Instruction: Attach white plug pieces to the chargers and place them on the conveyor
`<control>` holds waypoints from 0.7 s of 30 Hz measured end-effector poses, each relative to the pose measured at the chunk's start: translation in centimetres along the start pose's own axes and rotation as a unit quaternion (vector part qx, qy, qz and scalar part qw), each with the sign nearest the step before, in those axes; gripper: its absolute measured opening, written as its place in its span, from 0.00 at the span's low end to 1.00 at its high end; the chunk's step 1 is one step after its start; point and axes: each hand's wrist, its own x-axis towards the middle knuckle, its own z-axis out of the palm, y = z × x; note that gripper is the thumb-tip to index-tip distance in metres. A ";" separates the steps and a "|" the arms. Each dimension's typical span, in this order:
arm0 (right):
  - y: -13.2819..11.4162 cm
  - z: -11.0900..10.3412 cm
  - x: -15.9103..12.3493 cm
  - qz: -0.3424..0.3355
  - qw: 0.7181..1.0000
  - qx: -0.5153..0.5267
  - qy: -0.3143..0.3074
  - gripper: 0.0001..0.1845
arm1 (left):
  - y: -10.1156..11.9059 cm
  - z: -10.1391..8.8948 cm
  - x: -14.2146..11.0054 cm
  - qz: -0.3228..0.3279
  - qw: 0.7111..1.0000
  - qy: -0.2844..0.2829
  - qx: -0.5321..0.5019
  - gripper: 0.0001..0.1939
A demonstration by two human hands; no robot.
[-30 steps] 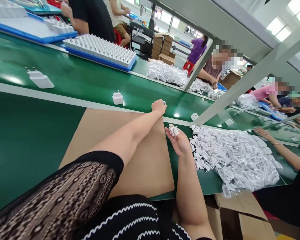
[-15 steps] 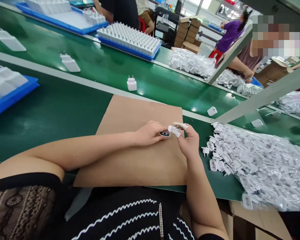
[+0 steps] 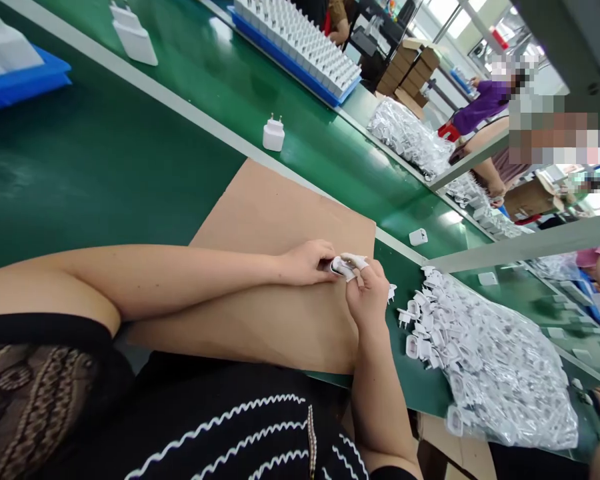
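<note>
My left hand (image 3: 307, 262) is closed around a white charger housing (image 3: 335, 265), mostly hidden by its fingers. My right hand (image 3: 369, 288), with white covers on its fingertips, pinches a small white plug cap against the open end of that housing. The fingers largely hide the cap, so I cannot tell whether it is seated. Both hands are just above a brown cardboard sheet (image 3: 280, 327) lying on the green bench. Right of my right hand, loose white plug caps (image 3: 420, 320) spill from a clear plastic bag (image 3: 510, 367).
Beyond a pale rail, a green belt carries an upright charger (image 3: 273, 135), another charger (image 3: 135, 37) and a white housing (image 3: 418, 237). A blue tray (image 3: 295, 57) of chargers stands farther back. A metal post (image 3: 530, 243) slants across the right. Co-workers sit opposite.
My right hand has brought the plug cap onto the housing's open end, which showed dark inside before. The view has tilted and shifted, and the belt chargers appear in different places.
</note>
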 end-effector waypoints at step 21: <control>0.2 0.9 -0.1 -0.001 1.000 -0.013 -0.024 0.20 | 1.0 0.1 -0.1 -0.037 0.999 0.006 -0.007 0.14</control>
